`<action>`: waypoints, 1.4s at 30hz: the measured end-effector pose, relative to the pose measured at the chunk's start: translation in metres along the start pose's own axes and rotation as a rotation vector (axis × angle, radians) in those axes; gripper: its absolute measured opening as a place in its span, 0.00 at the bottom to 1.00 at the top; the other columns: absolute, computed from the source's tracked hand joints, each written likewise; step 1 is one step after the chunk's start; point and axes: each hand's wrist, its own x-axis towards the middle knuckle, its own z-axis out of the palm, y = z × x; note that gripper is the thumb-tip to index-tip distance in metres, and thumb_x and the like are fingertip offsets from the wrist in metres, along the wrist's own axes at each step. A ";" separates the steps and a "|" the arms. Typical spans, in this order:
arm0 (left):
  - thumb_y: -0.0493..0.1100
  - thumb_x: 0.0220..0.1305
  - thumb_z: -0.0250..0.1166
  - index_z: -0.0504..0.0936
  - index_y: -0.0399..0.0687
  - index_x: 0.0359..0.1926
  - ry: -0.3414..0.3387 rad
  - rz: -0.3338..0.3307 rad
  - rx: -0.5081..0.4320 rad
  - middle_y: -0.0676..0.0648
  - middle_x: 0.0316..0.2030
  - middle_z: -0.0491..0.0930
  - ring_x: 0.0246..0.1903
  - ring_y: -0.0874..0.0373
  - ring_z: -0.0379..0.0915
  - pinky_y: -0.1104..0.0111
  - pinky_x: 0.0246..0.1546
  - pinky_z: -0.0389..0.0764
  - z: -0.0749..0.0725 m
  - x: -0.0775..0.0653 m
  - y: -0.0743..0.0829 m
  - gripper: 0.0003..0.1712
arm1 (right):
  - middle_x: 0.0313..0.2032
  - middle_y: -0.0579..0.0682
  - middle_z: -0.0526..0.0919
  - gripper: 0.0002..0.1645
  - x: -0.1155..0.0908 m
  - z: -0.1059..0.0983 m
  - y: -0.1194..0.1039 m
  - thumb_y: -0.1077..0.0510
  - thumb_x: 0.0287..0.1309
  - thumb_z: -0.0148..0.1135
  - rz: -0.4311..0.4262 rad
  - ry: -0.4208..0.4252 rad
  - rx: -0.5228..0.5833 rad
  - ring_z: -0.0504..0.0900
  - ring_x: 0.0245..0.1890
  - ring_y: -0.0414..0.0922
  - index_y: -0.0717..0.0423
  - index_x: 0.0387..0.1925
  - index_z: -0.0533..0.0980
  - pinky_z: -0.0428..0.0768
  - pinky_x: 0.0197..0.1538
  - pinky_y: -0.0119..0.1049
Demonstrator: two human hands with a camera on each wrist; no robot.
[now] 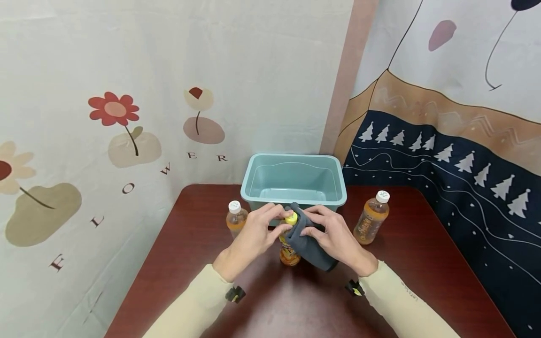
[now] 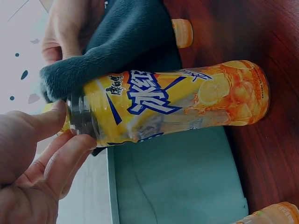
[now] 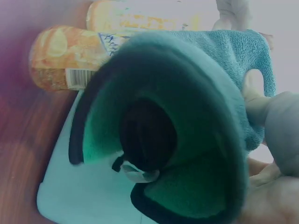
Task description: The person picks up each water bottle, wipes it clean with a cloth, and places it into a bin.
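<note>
A bottle of iced tea (image 1: 289,256) with a yellow cap (image 1: 291,218) is in front of me at the middle of the table. My left hand (image 1: 255,232) pinches it at the cap between thumb and fingers. In the left wrist view its yellow and orange label (image 2: 177,102) with lemon slices shows in full. A dark grey cloth (image 1: 313,249) lies against the bottle's neck and shoulder. My right hand (image 1: 334,232) pinches this cloth beside the cap, and its lower part hangs down. Seen from the right wrist, the cloth (image 3: 229,51) curls open towards the camera and hides part of the bottle.
Behind the hands stands a light blue plastic basin (image 1: 296,156). White-capped drink bottles stand on both sides, a left one (image 1: 235,218) partly behind my left hand and a right one (image 1: 372,218). Printed fabric (image 1: 253,70) hangs behind the reddish-brown table (image 1: 177,263).
</note>
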 end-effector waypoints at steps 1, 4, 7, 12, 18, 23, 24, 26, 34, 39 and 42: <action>0.38 0.68 0.86 0.88 0.47 0.46 0.000 0.003 -0.004 0.47 0.46 0.91 0.52 0.51 0.94 0.60 0.54 0.97 0.000 0.000 0.000 0.14 | 0.64 0.50 0.89 0.29 0.001 0.001 -0.001 0.58 0.73 0.81 -0.009 -0.001 -0.001 0.91 0.62 0.49 0.53 0.73 0.88 0.94 0.60 0.45; 0.36 0.67 0.86 0.88 0.47 0.46 0.004 0.009 -0.012 0.47 0.47 0.92 0.53 0.51 0.94 0.60 0.55 0.97 0.000 0.000 -0.001 0.14 | 0.67 0.53 0.87 0.30 0.001 0.003 -0.002 0.57 0.76 0.79 -0.027 -0.022 -0.018 0.88 0.65 0.51 0.53 0.75 0.86 0.94 0.63 0.50; 0.36 0.67 0.86 0.89 0.47 0.48 -0.004 0.011 -0.013 0.47 0.47 0.92 0.53 0.51 0.94 0.60 0.57 0.96 0.000 -0.001 -0.002 0.14 | 0.72 0.53 0.83 0.33 -0.001 0.005 -0.002 0.54 0.78 0.78 -0.027 -0.062 -0.031 0.85 0.68 0.51 0.52 0.79 0.82 0.92 0.66 0.53; 0.37 0.70 0.84 0.88 0.48 0.48 -0.024 0.003 -0.025 0.48 0.48 0.91 0.54 0.52 0.94 0.62 0.57 0.96 -0.001 0.000 -0.003 0.12 | 0.79 0.53 0.79 0.46 -0.003 0.007 -0.001 0.49 0.75 0.81 -0.024 -0.120 -0.006 0.86 0.69 0.50 0.51 0.87 0.74 0.92 0.69 0.51; 0.38 0.70 0.84 0.87 0.48 0.45 -0.027 0.005 -0.032 0.48 0.47 0.91 0.55 0.52 0.94 0.62 0.56 0.96 -0.003 0.000 -0.003 0.12 | 0.76 0.53 0.83 0.48 -0.002 0.007 0.001 0.51 0.66 0.85 -0.045 -0.116 -0.016 0.90 0.64 0.48 0.52 0.84 0.77 0.94 0.67 0.48; 0.39 0.70 0.85 0.88 0.48 0.46 -0.024 0.008 -0.021 0.48 0.46 0.91 0.53 0.53 0.94 0.63 0.53 0.96 -0.002 -0.001 -0.002 0.12 | 0.71 0.53 0.87 0.48 -0.001 0.005 0.003 0.52 0.62 0.88 -0.044 -0.090 -0.047 0.93 0.60 0.47 0.55 0.80 0.80 0.95 0.64 0.47; 0.39 0.70 0.85 0.88 0.48 0.46 -0.022 0.007 -0.018 0.48 0.45 0.91 0.52 0.53 0.94 0.63 0.52 0.96 -0.002 -0.001 -0.002 0.12 | 0.70 0.53 0.88 0.47 -0.002 0.005 0.004 0.53 0.61 0.88 -0.039 -0.086 -0.049 0.93 0.59 0.47 0.56 0.80 0.81 0.95 0.64 0.47; 0.39 0.70 0.85 0.88 0.48 0.47 -0.019 0.005 -0.017 0.48 0.45 0.91 0.52 0.53 0.94 0.63 0.51 0.96 -0.002 -0.002 -0.001 0.13 | 0.68 0.54 0.90 0.46 -0.002 0.004 0.005 0.55 0.61 0.89 -0.026 -0.079 -0.052 0.94 0.58 0.48 0.57 0.79 0.82 0.95 0.63 0.48; 0.39 0.72 0.84 0.89 0.49 0.56 -0.032 -0.068 -0.086 0.48 0.51 0.93 0.51 0.54 0.95 0.58 0.55 0.97 -0.001 -0.004 -0.003 0.16 | 0.57 0.49 0.95 0.29 -0.007 0.007 0.016 0.63 0.63 0.89 0.025 -0.100 -0.047 0.95 0.54 0.45 0.54 0.65 0.92 0.96 0.60 0.47; 0.40 0.75 0.83 0.88 0.53 0.62 -0.045 -0.094 -0.091 0.49 0.54 0.93 0.51 0.54 0.94 0.59 0.52 0.96 0.000 -0.005 -0.004 0.19 | 0.51 0.44 0.96 0.21 -0.010 0.017 0.029 0.63 0.63 0.89 0.015 -0.134 -0.103 0.95 0.52 0.43 0.50 0.57 0.95 0.96 0.56 0.42; 0.41 0.76 0.82 0.87 0.54 0.62 -0.056 -0.100 -0.084 0.50 0.55 0.92 0.52 0.54 0.94 0.60 0.51 0.96 -0.001 -0.005 -0.004 0.19 | 0.49 0.45 0.96 0.18 -0.012 0.025 0.035 0.65 0.64 0.87 0.023 -0.173 -0.142 0.96 0.52 0.43 0.52 0.55 0.96 0.95 0.53 0.40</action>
